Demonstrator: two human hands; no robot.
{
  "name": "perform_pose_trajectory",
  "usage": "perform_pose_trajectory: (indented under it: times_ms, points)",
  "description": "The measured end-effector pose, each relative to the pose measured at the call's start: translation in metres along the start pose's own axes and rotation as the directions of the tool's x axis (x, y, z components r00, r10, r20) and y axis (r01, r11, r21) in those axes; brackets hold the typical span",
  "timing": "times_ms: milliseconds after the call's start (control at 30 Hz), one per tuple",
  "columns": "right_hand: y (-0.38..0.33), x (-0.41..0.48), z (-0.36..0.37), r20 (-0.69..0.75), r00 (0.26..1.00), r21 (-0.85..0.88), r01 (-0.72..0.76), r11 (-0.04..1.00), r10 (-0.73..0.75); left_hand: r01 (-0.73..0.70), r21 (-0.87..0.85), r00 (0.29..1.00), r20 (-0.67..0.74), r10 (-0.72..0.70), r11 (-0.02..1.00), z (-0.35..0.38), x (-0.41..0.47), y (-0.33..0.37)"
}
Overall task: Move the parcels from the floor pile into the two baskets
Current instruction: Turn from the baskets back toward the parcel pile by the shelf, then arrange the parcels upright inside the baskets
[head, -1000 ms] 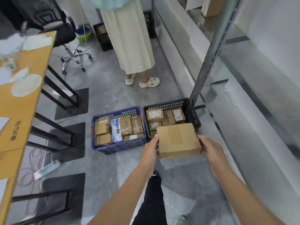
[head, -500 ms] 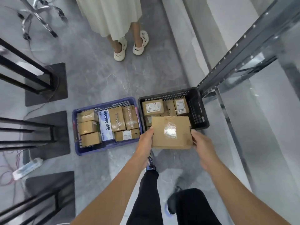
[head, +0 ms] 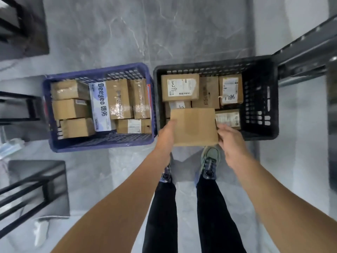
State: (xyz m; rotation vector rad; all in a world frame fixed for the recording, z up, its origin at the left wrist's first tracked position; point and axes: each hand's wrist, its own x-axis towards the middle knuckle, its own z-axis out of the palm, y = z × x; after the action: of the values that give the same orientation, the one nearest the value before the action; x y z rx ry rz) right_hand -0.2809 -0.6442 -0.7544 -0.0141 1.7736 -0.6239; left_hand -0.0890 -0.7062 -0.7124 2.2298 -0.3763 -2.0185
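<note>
On the floor (head: 127, 33) to the left sits the blue basket (head: 98, 143), full of cardboard boxes (head: 71, 108) and pressed against the black basket (head: 260, 99). The left grip (head: 166, 132) clasps the left edge of a plain brown parcel (head: 194, 126), held over the black basket's near rim above labelled boxes (head: 179, 87). The right grip (head: 230, 141), blurred, curls round the parcel's right edge.

Clothing is black leggings (head: 217, 216) and grey-green laced sneakers (head: 210, 158).

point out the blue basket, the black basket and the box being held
blue basket (head: 102, 141): head view, near wall
black basket (head: 260, 99): head view, right wall
held box (head: 194, 126): head view, middle of top face
</note>
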Motion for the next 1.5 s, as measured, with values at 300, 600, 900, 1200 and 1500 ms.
perform_pose_trajectory:
  times_ms: [300,600,900,1200,1500]
  points:
    - [0.017,0.099,0.032,0.017,0.998,0.056,-0.056,0.997,0.055,-0.005,0.019,0.991,-0.131,0.008,1.0,0.03,0.108,-0.007]
    - [0.027,0.124,0.061,0.102,0.993,-0.014,-0.059,0.998,0.06,-0.07,0.081,0.983,-0.166,0.083,0.994,0.039,0.151,-0.019]
    - [0.026,0.133,0.075,0.172,0.984,-0.003,-0.057,0.998,0.056,-0.174,0.15,0.976,-0.107,0.191,0.973,0.046,0.173,-0.031]
    - [0.022,0.128,0.071,0.173,0.985,-0.061,-0.018,0.998,0.028,-0.158,0.169,0.983,-0.07,0.171,0.973,0.039,0.157,-0.027]
    - [-0.029,0.048,0.04,0.146,0.983,0.081,0.098,0.992,-0.109,-0.123,0.094,0.992,0.051,0.119,0.988,0.032,0.063,0.017]
